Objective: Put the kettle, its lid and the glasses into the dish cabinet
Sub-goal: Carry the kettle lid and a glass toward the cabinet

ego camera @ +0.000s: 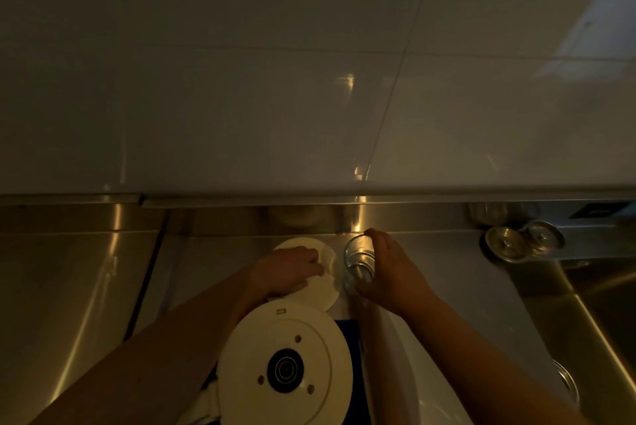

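Note:
The scene is dim. A white kettle (285,364) stands upside down near the bottom middle, its round base with a dark socket facing me. Just behind it lies the white round lid (318,290) on the steel counter. My left hand (287,270) rests on the lid with its fingers curled over it. To the right of the lid a clear glass (356,257) stands on the counter, and my right hand (389,273) wraps around it from the right side. No cabinet interior shows.
A steel counter (86,287) runs left to right under a grey tiled wall (241,80). A sink basin (595,314) lies at the right, with two metal strainers (523,242) on its rim. A blue cloth (347,331) lies under the kettle.

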